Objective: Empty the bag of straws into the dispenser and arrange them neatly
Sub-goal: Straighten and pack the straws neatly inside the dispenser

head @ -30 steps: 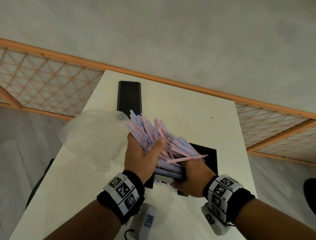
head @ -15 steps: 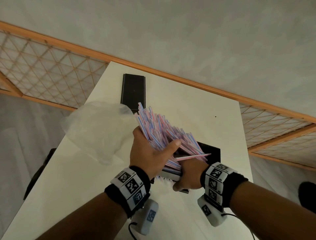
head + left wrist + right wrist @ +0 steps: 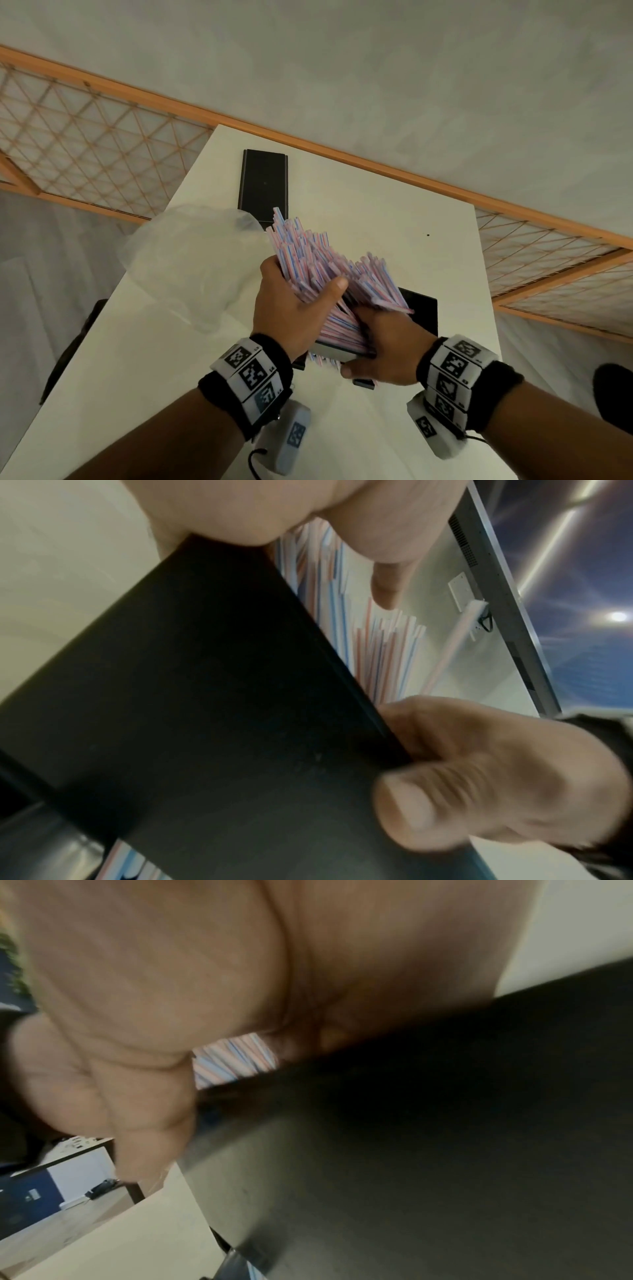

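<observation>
A thick bundle of pink, white and blue striped straws (image 3: 308, 253) stands tilted, its near ends down in the black dispenser (image 3: 421, 308) on the white table (image 3: 376, 212). My left hand (image 3: 298, 298) grips the bundle around its middle, thumb across the top. My right hand (image 3: 376, 346) holds the dispenser's near wall, thumb outside and fingers over the straws inside. In the left wrist view, the straws (image 3: 377, 647) rise behind the black dispenser wall (image 3: 205, 696), which the right hand (image 3: 479, 777) pinches. The right wrist view shows straws (image 3: 232, 1058) between palm and box.
A crumpled clear plastic bag (image 3: 191, 260) lies on the table's left edge beside my left hand. A flat black lid (image 3: 263, 185) lies at the far side of the table. A wooden lattice rail (image 3: 102, 144) runs behind it.
My left hand has tipped the straw bundle steeper, lifting its far ends. The right hand stays at the dispenser's near wall. The bag has not moved.
</observation>
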Demonstrator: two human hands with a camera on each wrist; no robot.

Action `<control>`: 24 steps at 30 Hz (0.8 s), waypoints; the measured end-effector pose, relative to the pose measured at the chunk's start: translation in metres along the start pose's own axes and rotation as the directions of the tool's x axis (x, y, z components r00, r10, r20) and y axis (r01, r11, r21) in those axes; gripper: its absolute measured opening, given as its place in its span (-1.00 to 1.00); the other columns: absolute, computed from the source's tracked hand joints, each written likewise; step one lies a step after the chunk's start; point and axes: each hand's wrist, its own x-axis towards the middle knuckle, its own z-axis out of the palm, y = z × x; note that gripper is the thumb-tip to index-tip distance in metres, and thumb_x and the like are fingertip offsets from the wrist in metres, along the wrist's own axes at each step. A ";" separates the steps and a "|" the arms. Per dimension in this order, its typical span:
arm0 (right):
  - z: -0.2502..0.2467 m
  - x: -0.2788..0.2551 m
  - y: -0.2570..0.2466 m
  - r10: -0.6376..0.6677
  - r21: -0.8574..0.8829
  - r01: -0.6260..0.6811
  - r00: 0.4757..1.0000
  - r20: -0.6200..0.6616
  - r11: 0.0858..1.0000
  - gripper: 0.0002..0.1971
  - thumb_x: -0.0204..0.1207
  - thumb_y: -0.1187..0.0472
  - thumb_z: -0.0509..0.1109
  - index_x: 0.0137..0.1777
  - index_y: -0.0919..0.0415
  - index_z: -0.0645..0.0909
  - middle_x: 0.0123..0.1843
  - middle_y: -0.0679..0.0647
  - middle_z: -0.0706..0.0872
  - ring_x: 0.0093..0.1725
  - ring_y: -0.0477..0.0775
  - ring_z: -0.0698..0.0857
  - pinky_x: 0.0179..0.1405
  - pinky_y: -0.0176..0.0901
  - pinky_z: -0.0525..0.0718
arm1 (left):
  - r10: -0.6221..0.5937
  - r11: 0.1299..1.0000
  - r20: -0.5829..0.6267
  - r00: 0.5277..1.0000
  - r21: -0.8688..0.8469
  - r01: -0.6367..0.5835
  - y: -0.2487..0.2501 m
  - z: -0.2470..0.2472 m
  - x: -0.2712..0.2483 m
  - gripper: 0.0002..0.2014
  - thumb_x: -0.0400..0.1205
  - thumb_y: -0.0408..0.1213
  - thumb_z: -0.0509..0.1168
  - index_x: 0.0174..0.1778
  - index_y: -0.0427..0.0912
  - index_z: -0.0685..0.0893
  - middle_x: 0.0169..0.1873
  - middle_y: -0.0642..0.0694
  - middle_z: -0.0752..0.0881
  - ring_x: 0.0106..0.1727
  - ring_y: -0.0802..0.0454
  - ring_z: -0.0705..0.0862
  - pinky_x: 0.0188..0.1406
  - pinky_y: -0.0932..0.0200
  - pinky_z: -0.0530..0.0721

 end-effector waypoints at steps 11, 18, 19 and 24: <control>0.019 -0.011 0.033 0.052 -0.125 -0.054 0.998 -0.021 0.991 -0.60 0.29 -0.26 0.36 -0.10 0.05 0.65 -0.16 -0.10 0.75 -0.07 0.02 0.70 -0.02 -0.06 0.69 | 0.056 0.998 -0.023 0.998 -0.022 -0.056 -0.004 0.005 -0.002 -0.47 0.50 0.03 0.55 0.24 -0.09 0.48 0.06 0.20 0.71 0.06 0.43 0.70 0.10 0.30 0.63; 0.030 0.012 0.036 0.117 -0.101 -0.117 0.993 -0.009 0.988 -0.39 0.08 -0.32 0.35 0.17 -0.14 0.59 0.14 -0.19 0.71 0.17 -0.01 0.66 0.18 -0.08 0.69 | 0.062 0.998 -0.016 0.998 -0.020 -0.063 -0.004 0.004 -0.003 -0.48 0.52 -0.01 0.55 0.25 -0.06 0.44 0.12 0.23 0.66 0.16 0.38 0.65 0.19 0.24 0.62; 0.028 0.014 0.034 0.139 -0.091 -0.137 0.990 0.018 0.986 -0.45 0.06 -0.31 0.39 0.08 -0.14 0.59 0.05 -0.21 0.71 0.09 -0.02 0.67 0.11 -0.11 0.70 | 0.063 0.998 -0.014 0.998 -0.021 -0.063 -0.004 0.004 -0.004 -0.48 0.52 -0.03 0.56 0.25 -0.05 0.44 0.12 0.24 0.66 0.16 0.40 0.65 0.19 0.26 0.62; 0.021 0.016 0.025 0.174 -0.076 -0.167 0.980 0.099 0.983 -0.50 0.02 -0.26 0.50 -0.02 -0.16 0.57 -0.08 -0.18 0.70 0.01 0.00 0.68 0.06 -0.09 0.68 | 0.053 0.998 -0.005 0.999 -0.019 -0.053 -0.002 0.005 -0.004 -0.43 0.51 -0.01 0.56 0.29 -0.03 0.40 0.16 0.23 0.64 0.21 0.37 0.63 0.18 0.30 0.62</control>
